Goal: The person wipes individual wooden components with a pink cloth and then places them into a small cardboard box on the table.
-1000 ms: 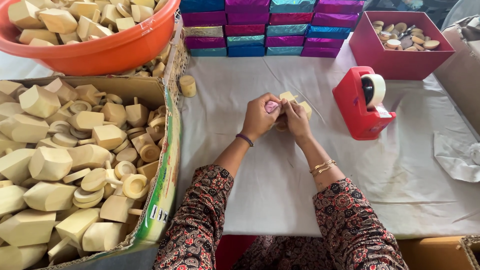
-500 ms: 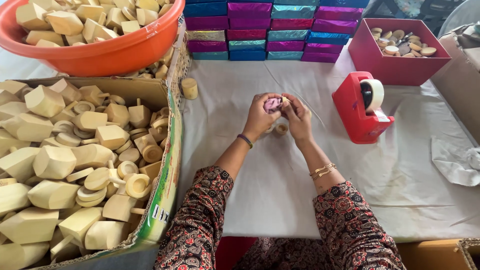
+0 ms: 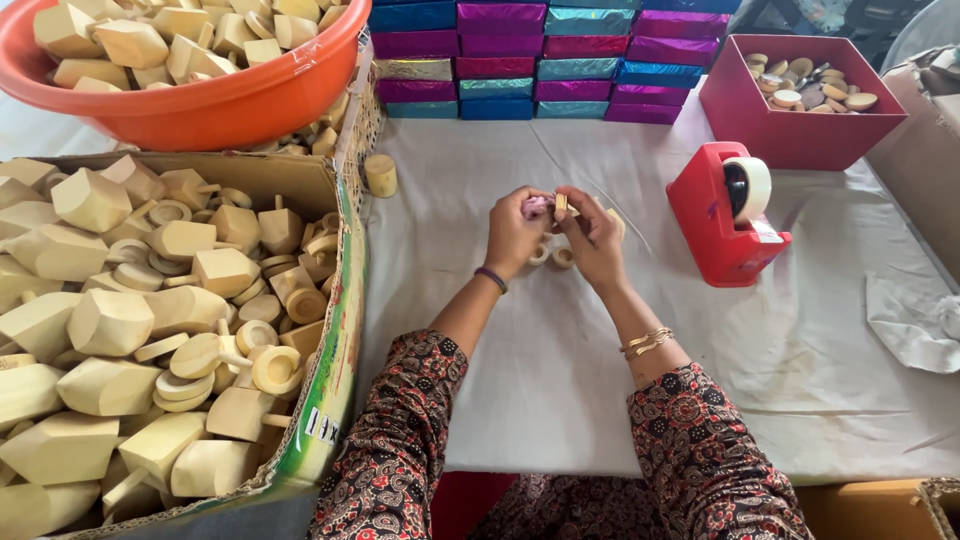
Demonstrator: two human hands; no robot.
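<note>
Small pale wooden piece (image 3: 561,204), likely light and rigid, pinched at its edges between left hand (image 3: 515,232) and right hand (image 3: 594,235) fingertips.

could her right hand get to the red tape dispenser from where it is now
Probably yes. The right hand sits just left of the red tape dispenser, with only bare white cloth between them. It is pinching a small wooden piece, though.

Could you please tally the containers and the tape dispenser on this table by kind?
Orange plastic basin of wooden pieces: 1
Cardboard box of wooden pieces: 1
Red open box of round discs: 1
Red tape dispenser: 1
Total: 4
</note>
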